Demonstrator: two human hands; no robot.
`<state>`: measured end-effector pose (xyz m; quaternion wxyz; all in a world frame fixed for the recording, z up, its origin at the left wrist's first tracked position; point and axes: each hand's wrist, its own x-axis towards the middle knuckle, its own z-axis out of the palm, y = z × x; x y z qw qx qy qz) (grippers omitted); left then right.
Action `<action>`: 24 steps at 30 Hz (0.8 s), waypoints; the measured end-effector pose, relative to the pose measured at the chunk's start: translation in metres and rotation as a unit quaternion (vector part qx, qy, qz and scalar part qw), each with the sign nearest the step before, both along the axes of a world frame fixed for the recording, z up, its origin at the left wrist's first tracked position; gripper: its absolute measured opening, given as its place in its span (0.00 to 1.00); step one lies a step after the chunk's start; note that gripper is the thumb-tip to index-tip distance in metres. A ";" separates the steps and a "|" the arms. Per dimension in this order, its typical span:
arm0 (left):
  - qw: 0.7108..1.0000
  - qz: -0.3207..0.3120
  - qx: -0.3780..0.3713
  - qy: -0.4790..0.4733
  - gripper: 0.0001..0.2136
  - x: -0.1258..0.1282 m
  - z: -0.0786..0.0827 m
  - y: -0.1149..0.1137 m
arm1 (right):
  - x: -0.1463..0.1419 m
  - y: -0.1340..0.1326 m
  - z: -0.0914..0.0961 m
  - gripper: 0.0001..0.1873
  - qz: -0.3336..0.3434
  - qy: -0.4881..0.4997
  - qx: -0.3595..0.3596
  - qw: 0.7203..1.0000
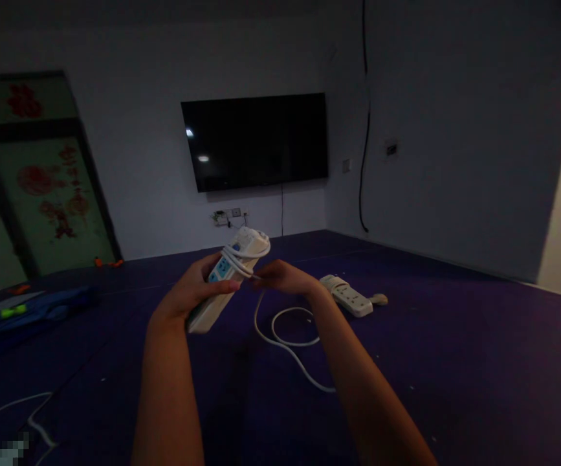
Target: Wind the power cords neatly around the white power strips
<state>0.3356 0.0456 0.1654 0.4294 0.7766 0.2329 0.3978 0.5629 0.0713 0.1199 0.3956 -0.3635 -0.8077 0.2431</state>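
A white power strip [206, 314] with blue sockets is tilted up in the middle of the head view. My left hand [193, 285] is closed around its body, thumb across the front. Turns of white cord [241, 260] wrap the strip's upper end. Just right of it, my right hand [285, 277] pinches the cord where it leaves the strip. From there the loose cord [280, 344] drops and curls on the purple floor. Behind my right forearm lies a second white power strip [352, 299], its own cord wound round one end and a plug beside it.
Dark blue cloth [52, 309] lies on the purple floor [455, 362] at the left. Another white cord [11, 404] is at the lower left. A television [261, 142] hangs on the far wall, and a black cable [363, 168] dangles near the corner.
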 end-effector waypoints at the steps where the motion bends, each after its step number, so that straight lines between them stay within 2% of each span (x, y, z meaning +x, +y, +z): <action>1: 1.000 -0.019 0.008 0.014 0.33 -0.001 -0.002 0.001 | 0.000 0.005 -0.003 0.10 -0.024 0.009 0.008 1.000; 4: 0.996 -0.058 0.004 0.072 0.42 -0.005 -0.007 0.001 | 0.005 0.013 -0.007 0.08 -0.098 0.059 0.065 0.991; 6: 0.992 -0.026 -0.011 0.125 0.46 -0.006 -0.009 0.001 | 0.010 0.010 -0.002 0.10 -0.150 0.113 0.126 0.974; 8: 0.983 0.052 -0.012 0.178 0.47 -0.007 -0.008 0.003 | 0.016 0.003 0.005 0.13 -0.202 0.168 0.185 0.947; 10: 0.967 0.151 0.001 0.203 0.46 -0.008 -0.007 0.008 | 0.022 -0.007 0.012 0.14 -0.225 0.196 0.211 0.931; 13: 0.952 0.271 -0.007 0.145 0.41 -0.010 -0.006 0.017 | 0.033 -0.021 0.018 0.15 -0.217 0.173 0.183 0.943; 15: 0.950 0.306 -0.022 0.050 0.35 -0.014 -0.008 0.022 | 0.039 -0.025 0.016 0.16 -0.216 0.133 0.145 0.956; 18: 0.948 0.304 -0.031 -0.087 0.30 -0.023 -0.011 0.026 | 0.045 -0.020 0.008 0.15 -0.257 0.079 0.115 0.956; 20: 0.954 0.268 -0.036 -0.128 0.30 -0.029 -0.012 0.024 | 0.047 -0.011 -0.001 0.13 -0.308 0.040 0.105 0.945; 22: 0.971 0.202 -0.038 -0.122 0.31 -0.034 -0.011 0.018 | 0.048 -0.002 -0.009 0.12 -0.369 0.009 0.086 0.926; 24: 0.989 0.125 -0.035 -0.077 0.32 -0.037 -0.010 0.011 | 0.050 0.005 -0.016 0.13 -0.434 0.007 0.068 0.899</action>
